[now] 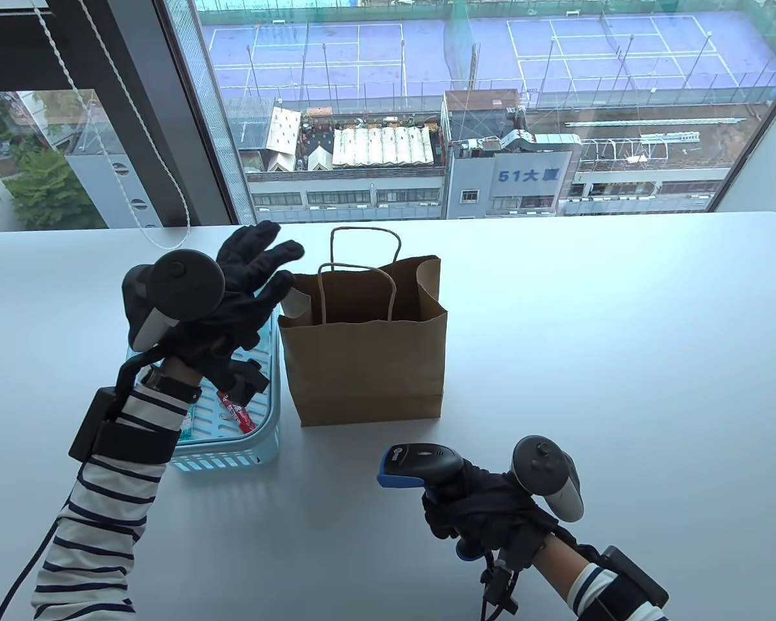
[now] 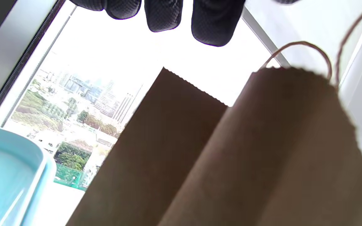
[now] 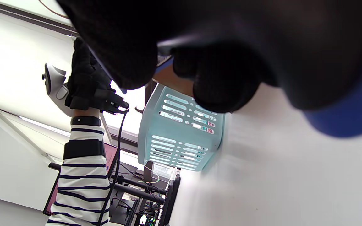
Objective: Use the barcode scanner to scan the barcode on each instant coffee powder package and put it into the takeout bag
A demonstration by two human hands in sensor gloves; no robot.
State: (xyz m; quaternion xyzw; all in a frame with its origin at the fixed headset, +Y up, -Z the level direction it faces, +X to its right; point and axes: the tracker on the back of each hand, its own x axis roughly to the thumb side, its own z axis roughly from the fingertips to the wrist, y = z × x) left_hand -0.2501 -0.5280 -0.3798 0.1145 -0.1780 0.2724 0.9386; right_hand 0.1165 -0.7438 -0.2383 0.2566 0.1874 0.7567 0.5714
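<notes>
A brown paper takeout bag [image 1: 368, 349] stands open mid-table, also seen close up in the left wrist view [image 2: 231, 157]. My left hand [image 1: 265, 272] hovers at the bag's upper left rim with fingers spread and straight; its fingertips [image 2: 163, 15] hold nothing. A small pale object [image 1: 295, 301] sits at the rim just under them; I cannot tell what it is. A red coffee stick package [image 1: 236, 414] lies in the light blue basket [image 1: 233, 453]. My right hand [image 1: 472, 511] grips the black and blue barcode scanner [image 1: 420, 460] near the front edge.
The basket [image 3: 181, 131] stands directly left of the bag, touching or nearly so. The white table [image 1: 588, 362] runs to a window behind. A blind cord [image 1: 136, 194] hangs at the back left. Cables trail from both wrists.
</notes>
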